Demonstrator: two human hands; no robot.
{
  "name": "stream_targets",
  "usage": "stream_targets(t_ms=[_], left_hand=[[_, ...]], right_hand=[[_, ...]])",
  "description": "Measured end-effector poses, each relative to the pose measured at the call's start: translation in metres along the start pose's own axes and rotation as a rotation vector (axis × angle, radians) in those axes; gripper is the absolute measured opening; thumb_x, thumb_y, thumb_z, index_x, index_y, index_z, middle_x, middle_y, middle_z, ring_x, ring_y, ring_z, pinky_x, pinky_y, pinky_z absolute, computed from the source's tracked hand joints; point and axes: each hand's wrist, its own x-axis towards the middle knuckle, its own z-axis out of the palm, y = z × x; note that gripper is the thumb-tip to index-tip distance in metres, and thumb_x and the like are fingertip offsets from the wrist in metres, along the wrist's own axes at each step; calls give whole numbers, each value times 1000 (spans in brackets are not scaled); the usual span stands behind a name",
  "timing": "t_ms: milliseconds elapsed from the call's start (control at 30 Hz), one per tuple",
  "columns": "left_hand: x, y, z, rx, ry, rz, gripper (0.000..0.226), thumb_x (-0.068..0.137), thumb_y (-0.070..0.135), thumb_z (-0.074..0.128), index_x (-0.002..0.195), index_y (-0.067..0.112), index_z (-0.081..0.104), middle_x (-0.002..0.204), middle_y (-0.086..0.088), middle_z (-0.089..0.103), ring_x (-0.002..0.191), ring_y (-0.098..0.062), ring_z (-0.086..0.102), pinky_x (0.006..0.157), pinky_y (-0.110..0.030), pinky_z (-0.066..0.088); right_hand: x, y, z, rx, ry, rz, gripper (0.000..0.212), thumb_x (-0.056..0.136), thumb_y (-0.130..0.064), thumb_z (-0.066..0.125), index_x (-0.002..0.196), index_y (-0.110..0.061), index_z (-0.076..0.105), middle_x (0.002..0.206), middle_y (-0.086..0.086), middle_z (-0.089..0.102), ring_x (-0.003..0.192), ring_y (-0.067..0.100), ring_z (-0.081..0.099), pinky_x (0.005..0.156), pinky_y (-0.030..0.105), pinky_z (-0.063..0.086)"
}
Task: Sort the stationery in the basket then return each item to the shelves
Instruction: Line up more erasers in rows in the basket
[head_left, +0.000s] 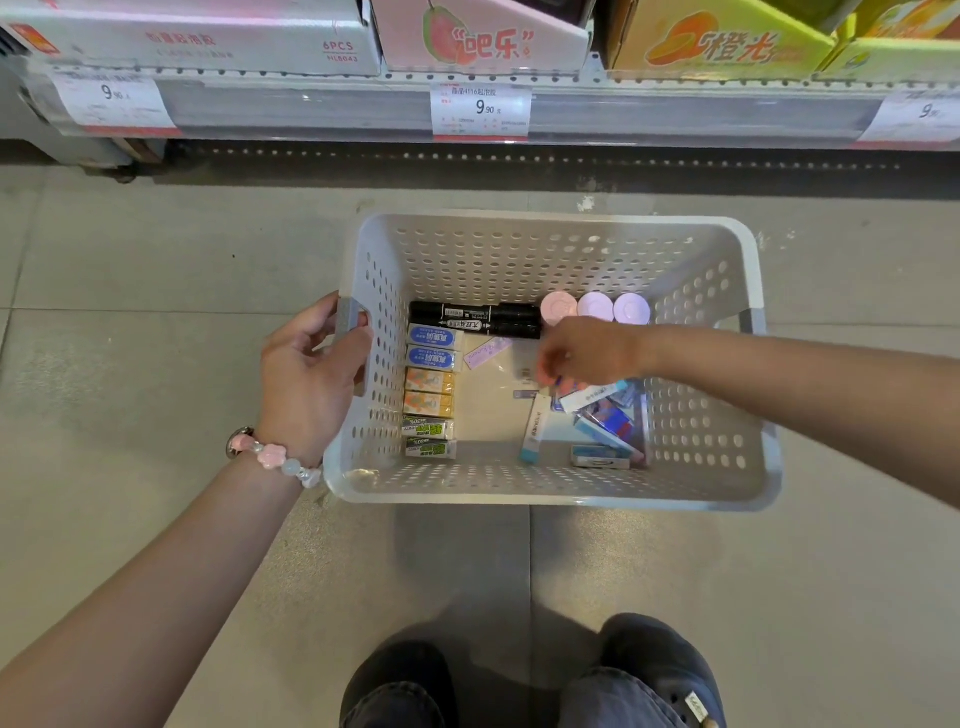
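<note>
- Basket (550, 488): pale perforated plastic, standing on the tiled floor (130, 322) in front of the shelf (311, 111)
- Left hand (306, 374): fingers curled round the grey handle (349, 314) on the basket's left wall, gripping it; beaded bracelet (275, 457) on the wrist
- Right hand (582, 353): reached down inside the basket, fingertips bent onto the loose pile of small boxes (602, 421) at the right; whether it has hold of one cannot be told
- Erasers (431, 389): six in a column along the left wall, two blue, two orange, two green
- Black markers (475, 319): two, lying side by side against the far wall
- Round pastel caps (595, 306): three in a row, far right corner
- Flat clear packet (493, 395): lying on the basket's bottom, centre
- Shelf: price tags (480, 109) along its edge, cartons (478, 36) above
- Dark shoes (660, 670): at the lower edge
</note>
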Motion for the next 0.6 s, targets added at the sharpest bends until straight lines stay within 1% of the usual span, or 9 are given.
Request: stream_targets(t_ms=[67, 100, 167, 233, 267, 333, 400, 500, 600], left_hand=[[0, -1, 0, -13, 12, -6, 27, 87, -3, 54, 87, 20, 68, 78, 4, 63, 67, -16, 59, 58, -30, 48], [0, -2, 0, -14, 13, -7, 25, 87, -3, 55, 88, 18, 68, 80, 3, 64, 69, -19, 59, 59, -31, 48], [1, -2, 0, 0, 8, -1, 21, 88, -2, 55, 95, 13, 68, 84, -1, 64, 70, -19, 59, 60, -32, 49], [1, -3, 0, 12, 10, 6, 20, 88, -1, 56, 98, 11, 68, 88, -4, 65, 69, -17, 60, 60, -31, 51], [1, -3, 0, 13, 12, 5, 20, 88, 0, 56, 97, 13, 68, 88, -3, 65, 69, -16, 60, 59, -30, 51], [1, -3, 0, -2, 11, 0, 23, 87, -1, 56, 90, 17, 69, 82, -1, 64, 68, -18, 57, 57, -28, 49], [2, -4, -1, -21, 8, -7, 23, 87, -2, 55, 86, 17, 68, 79, -1, 62, 68, -22, 53, 55, -27, 45], [2, -4, -1, -10, 10, -3, 25, 88, 0, 56, 87, 21, 69, 80, 4, 66, 66, -17, 58, 56, -26, 48], [1, -1, 0, -7, 9, 4, 29, 88, -1, 55, 87, 25, 69, 71, 16, 67, 58, -7, 59, 52, -22, 49]], right_hand=[[-5, 11, -11, -270, 67, 30, 26, 94, -2, 42, 109, -4, 63, 110, 7, 64, 93, 22, 59, 76, 27, 48], [-9, 16, -10, -457, 49, 63, 22, 94, -2, 43, 105, -4, 62, 106, 8, 64, 92, 23, 58, 68, 25, 47], [-16, 19, -4, -734, -44, 148, 19, 94, -3, 46, 77, -6, 54, 79, 5, 55, 73, 22, 52, 48, 18, 32], [-16, 22, 1, -865, -116, 181, 19, 94, -5, 48, 77, -4, 56, 81, 8, 57, 72, 21, 56, 49, 14, 30], [-17, 24, 2, -837, -158, 148, 15, 95, -6, 48, 94, -1, 62, 97, 12, 64, 87, 25, 62, 57, 15, 38], [-10, 28, 3, -515, -225, 162, 29, 96, -2, 42, 122, 0, 55, 122, 15, 61, 112, 28, 60, 83, 28, 50], [-15, 18, 2, -279, -293, 151, 36, 98, 2, 29, 130, 0, 46, 124, 18, 59, 114, 28, 59, 88, 31, 49], [-15, 13, -17, -247, -201, 100, 30, 99, 0, 31, 120, -4, 51, 97, 8, 58, 80, 17, 58, 62, 19, 49], [-20, 12, -36, -537, -11, 125, 11, 93, -10, 49, 87, -16, 57, 80, 4, 58, 65, 18, 53, 60, 21, 52]])
